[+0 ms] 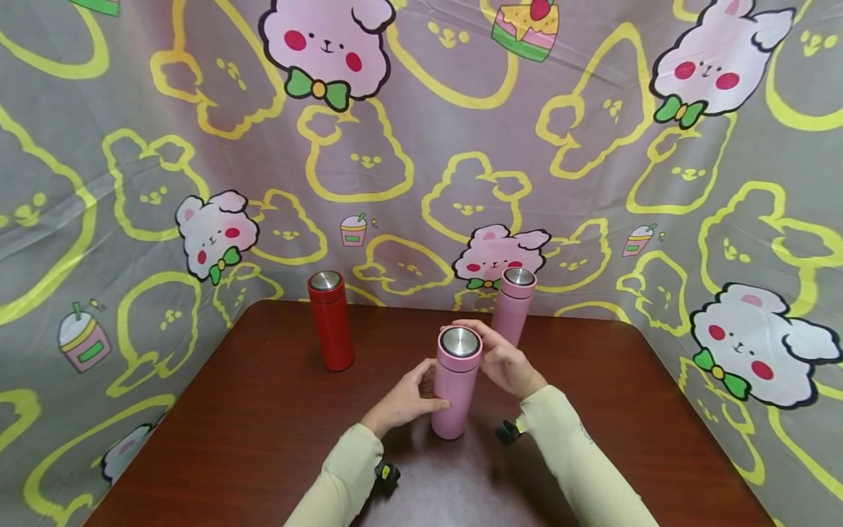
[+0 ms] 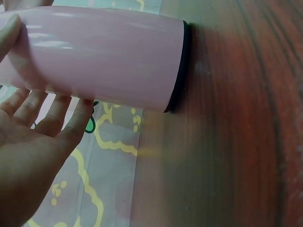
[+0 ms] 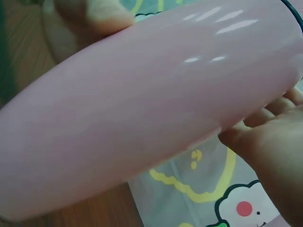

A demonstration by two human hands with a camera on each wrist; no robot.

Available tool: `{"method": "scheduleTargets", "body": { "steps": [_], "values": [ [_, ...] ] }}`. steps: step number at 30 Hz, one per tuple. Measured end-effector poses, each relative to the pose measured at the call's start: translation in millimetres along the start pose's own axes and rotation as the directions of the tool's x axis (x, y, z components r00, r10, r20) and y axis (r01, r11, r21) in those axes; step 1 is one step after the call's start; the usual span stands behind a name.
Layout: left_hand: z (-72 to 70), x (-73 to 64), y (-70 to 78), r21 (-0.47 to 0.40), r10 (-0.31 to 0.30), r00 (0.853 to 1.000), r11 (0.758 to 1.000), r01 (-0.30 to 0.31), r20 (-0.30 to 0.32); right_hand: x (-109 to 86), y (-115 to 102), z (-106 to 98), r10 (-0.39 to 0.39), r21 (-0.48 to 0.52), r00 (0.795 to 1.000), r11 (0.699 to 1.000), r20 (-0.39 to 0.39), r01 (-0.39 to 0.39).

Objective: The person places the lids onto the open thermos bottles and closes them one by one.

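A pink thermos bottle [image 1: 454, 391] with a steel-topped lid is held between both hands near the middle of the table, roughly upright. My left hand [image 1: 407, 401] grips its body from the left, the thumb across the near side; in the left wrist view the fingers of the left hand [image 2: 42, 127] lie along the opposite side. My right hand [image 1: 506, 362] holds the upper part, its fingers reaching behind the lid. In the right wrist view the fingertips of the right hand [image 3: 270, 137] are partly hidden behind the bottle. Whether the base touches the table cannot be told.
A red thermos bottle [image 1: 334, 326] stands at the back left of the brown table [image 1: 263, 432]. Another pink thermos bottle [image 1: 512, 307] stands behind my right hand, partly covered by it. A patterned cloth [image 1: 408, 146] encloses the table's back and sides.
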State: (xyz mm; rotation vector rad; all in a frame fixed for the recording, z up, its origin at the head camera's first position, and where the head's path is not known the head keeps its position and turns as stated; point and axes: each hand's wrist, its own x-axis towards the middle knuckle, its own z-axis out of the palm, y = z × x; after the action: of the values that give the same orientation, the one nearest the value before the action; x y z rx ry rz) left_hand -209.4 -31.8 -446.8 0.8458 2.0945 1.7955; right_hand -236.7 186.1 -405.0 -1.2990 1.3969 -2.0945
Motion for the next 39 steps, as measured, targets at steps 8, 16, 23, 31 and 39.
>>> {"method": "scheduleTargets", "body": {
  "steps": [8, 16, 23, 31, 39],
  "values": [
    [0.4, 0.5, -2.1, 0.005, 0.003, 1.0, 1.0, -0.003, -0.006, 7.0, 3.3, -6.0, -0.015, 0.079, 0.996, 0.997, 0.086, 0.008],
    [2.2, 1.2, -3.7, -0.002, 0.005, 1.0, 1.0, -0.005, -0.015, 2.0, 2.8, -6.1, 0.003, -0.003, 1.0, 1.0, -0.008, -0.003],
    [1.0, 0.8, -3.7, 0.012, -0.006, 1.0, 1.0, 0.006, -0.013, -0.9, -0.4, -5.5, 0.018, -0.134, 0.997, 0.991, -0.079, -0.028],
    [1.1, 2.1, -5.6, -0.007, 0.014, 1.0, 1.0, -0.014, -0.001, -3.2, -4.0, 0.3, -0.004, -0.265, 0.989, 0.964, -0.147, -0.035],
    [1.0, 0.7, -4.3, -0.008, 0.02, 1.0, 1.0, -0.021, -0.004, -8.4, -7.6, 8.8, 0.004, -0.406, 0.969, 0.907, -0.246, -0.107]
  ]
}}
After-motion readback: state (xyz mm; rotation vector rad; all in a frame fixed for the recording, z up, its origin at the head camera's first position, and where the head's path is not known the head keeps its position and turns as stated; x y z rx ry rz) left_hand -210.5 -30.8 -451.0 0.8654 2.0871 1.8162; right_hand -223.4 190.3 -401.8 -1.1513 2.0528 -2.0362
